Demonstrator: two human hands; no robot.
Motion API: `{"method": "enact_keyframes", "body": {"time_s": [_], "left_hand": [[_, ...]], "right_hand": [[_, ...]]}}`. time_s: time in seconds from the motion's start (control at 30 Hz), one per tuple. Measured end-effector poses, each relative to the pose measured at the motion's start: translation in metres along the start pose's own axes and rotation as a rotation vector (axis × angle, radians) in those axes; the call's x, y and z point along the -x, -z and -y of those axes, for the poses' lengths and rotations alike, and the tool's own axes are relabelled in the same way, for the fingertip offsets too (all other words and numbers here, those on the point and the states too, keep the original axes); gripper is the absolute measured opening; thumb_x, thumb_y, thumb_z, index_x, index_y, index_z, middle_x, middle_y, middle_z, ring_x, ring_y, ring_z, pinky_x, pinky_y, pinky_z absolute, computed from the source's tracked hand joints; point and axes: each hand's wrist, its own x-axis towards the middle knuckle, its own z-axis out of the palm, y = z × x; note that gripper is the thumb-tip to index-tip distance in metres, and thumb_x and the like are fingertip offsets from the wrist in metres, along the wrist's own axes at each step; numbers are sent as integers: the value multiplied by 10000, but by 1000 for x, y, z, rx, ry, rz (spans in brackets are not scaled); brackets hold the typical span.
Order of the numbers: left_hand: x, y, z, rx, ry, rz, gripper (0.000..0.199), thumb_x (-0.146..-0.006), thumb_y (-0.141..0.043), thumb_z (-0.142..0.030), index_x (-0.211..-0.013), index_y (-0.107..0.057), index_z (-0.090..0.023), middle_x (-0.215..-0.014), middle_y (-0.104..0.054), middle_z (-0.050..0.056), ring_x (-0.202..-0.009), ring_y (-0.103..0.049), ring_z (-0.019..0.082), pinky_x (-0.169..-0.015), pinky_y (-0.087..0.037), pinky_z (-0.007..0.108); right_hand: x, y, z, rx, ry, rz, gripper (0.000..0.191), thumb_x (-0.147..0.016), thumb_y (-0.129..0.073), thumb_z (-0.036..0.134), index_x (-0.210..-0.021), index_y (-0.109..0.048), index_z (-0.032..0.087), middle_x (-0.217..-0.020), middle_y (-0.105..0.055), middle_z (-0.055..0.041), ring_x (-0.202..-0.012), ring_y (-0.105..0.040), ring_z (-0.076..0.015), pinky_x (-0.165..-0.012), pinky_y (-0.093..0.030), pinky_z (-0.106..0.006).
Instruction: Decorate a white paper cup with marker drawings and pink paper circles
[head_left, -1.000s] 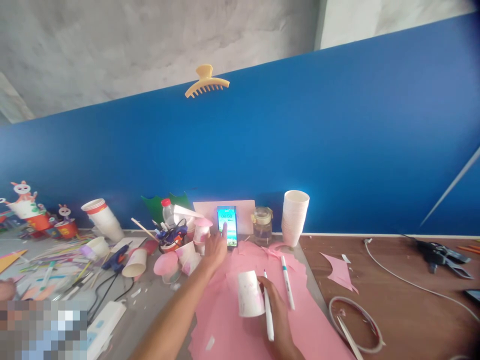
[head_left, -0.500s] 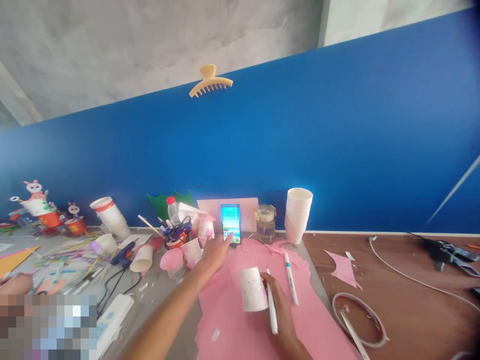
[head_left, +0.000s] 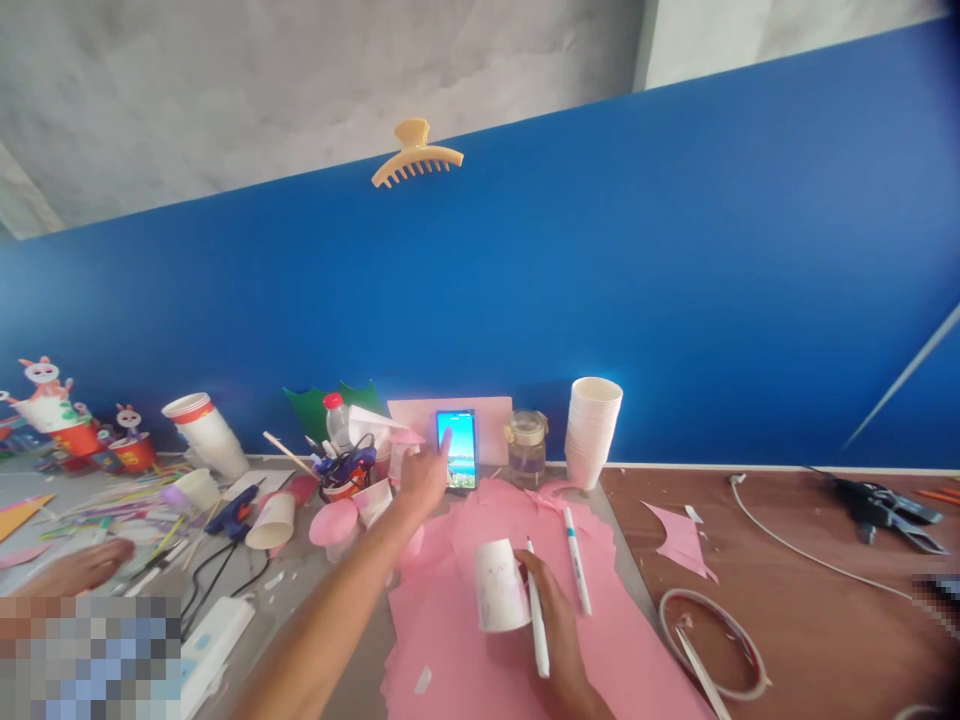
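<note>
My left hand (head_left: 424, 476) reaches forward to a smartphone (head_left: 463, 452) that stands upright with its screen lit. The index finger is stretched out over the screen's left part, the other fingers are bent, and nothing is held. In my right hand (head_left: 561, 622) are a white paper cup (head_left: 498, 592) with faint pink and purple marks, lying tilted, and a white marker pen (head_left: 538, 625). Below them spreads a pink paper sheet (head_left: 465, 665). A second marker (head_left: 577, 562) with a teal band lies on the sheet to the right.
Behind stand a glass jar (head_left: 527, 450) and a tall stack of paper cups (head_left: 592, 430). Glue gun (head_left: 232, 512), cords and a power strip (head_left: 214, 650) crowd the left, where another person's hand (head_left: 94, 565) shows. A tape roll (head_left: 750, 655) lies right.
My left index finger has moved up the phone from the lower screen, and the picture on it has shifted. The other person's hand has come further into view. My right hand keeps its hold.
</note>
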Motion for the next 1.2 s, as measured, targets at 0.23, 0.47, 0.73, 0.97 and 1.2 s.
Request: {"method": "enact_keyframes", "body": {"time_s": [0.23, 0.47, 0.73, 0.97, 1.2], "left_hand": [[6, 23, 2, 56, -31, -152, 710, -845, -412, -92, -1458, -59, -145, -907, -661, 112, -771, -631, 236, -733, -413, 342], [69, 7, -14, 557, 122, -160, 501, -892, -365, -205, -1386, -291, -160, -768, -644, 48, -720, -612, 210, -641, -416, 284], [133, 6, -46, 1225, 93, -38, 537, -907, -358, -469, -1371, -325, -203, -789, -490, 1, -651, -482, 141, -637, -422, 269], [153, -11, -58, 1394, -57, 44, 1029, -552, -647, -726, -1379, -282, -233, -1257, -385, 141, -1141, -415, 313, -816, -480, 372], [153, -30, -65, 1458, -4, 62, 899, -667, -740, -388, -1416, -261, -254, -1455, -333, 118, -1277, -368, 355, -947, -438, 414]], "right_hand": [[-1, 3, -3, 62, 80, 26, 310, -809, -539, 420, -1000, -669, 212, -988, -680, -55, -922, -629, -245, -794, -501, -295], [-1, 3, 1, 157, 167, 34, 250, -808, -526, 327, -990, -649, 209, -971, -678, -56, -894, -633, -245, -752, -509, -300], [-4, 6, -8, 243, 303, -13, 288, -762, -538, 267, -1022, -632, 186, -1019, -686, -86, -915, -647, -268, -789, -515, -351], [-4, 9, -6, 320, 341, 17, 296, -771, -536, 239, -1053, -604, 176, -1048, -674, -100, -932, -645, -273, -773, -530, -360], [-1, 7, -3, 416, 411, 48, 285, -778, -492, 177, -1044, -595, 190, -991, -672, -77, -876, -651, -238, -738, -540, -329]]}}
